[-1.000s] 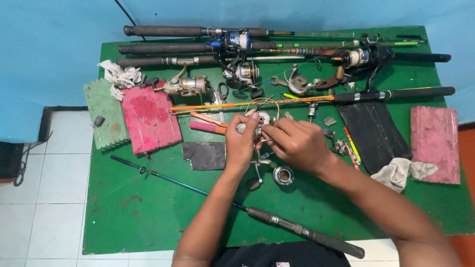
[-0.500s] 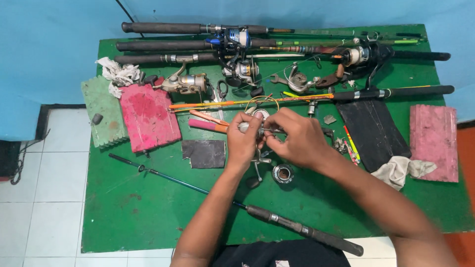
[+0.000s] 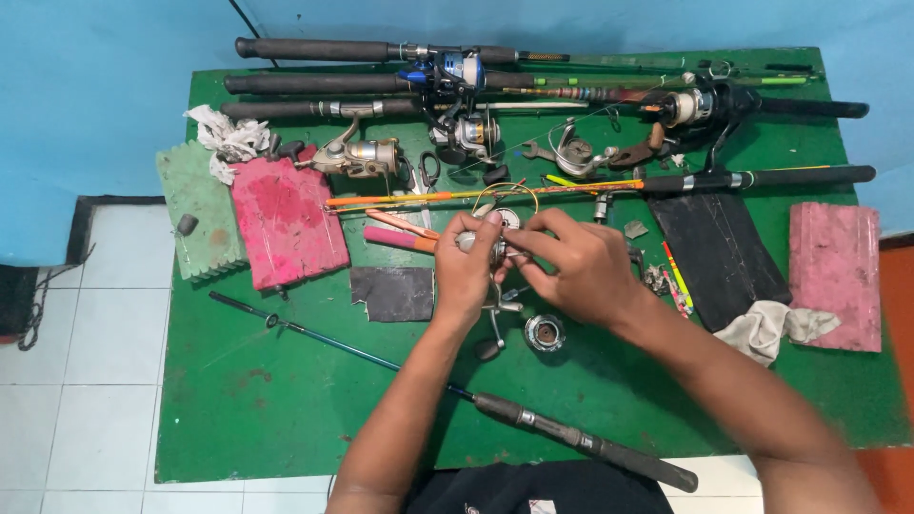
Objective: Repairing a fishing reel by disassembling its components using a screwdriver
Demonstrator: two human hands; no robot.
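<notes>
A: Left hand (image 3: 464, 268)?
B: Closed round a small reel (image 3: 487, 246), mid-bench, raised off the green bench (image 3: 238, 419). Fingers wrapped over the silver body; crank handle (image 3: 492, 333) hanging below the palm.

A: Right hand (image 3: 576, 266)?
B: Pinched narrow on the reel's top, thumb and forefinger meeting the left fingertips. Exact part under the pinch: cannot tell, hidden by fingers.

A: Just beside?
B: Loose spool (image 3: 545, 333) flat on the bench, below the right hand, near the handle knob. Dark square pad (image 3: 392, 292) left of the left wrist. Pink pliers handles (image 3: 400, 233) touching nothing of the hands, just left of the reel.

A: Far edge?
B: Several rods with dark grips laid lengthwise, reels mounted: a blue one (image 3: 447, 71), a silver one (image 3: 357, 155), another (image 3: 468, 133) between. Orange rod (image 3: 476, 193) crossing right behind the hands.

A: Left edge?
B: Green ridged block (image 3: 190, 205), pink block (image 3: 286, 224) overlapping it, white rag (image 3: 227, 138) at the far-left corner.

A: Right edge?
B: Second pink block (image 3: 838, 271), black sheet (image 3: 719, 252), grey rag (image 3: 776, 328) between them toward the near side.

A: Near edge?
B: Thin blue rod (image 3: 333, 345) running diagonally under the left forearm, its dark grip (image 3: 590, 443) overhanging the near edge.
</notes>
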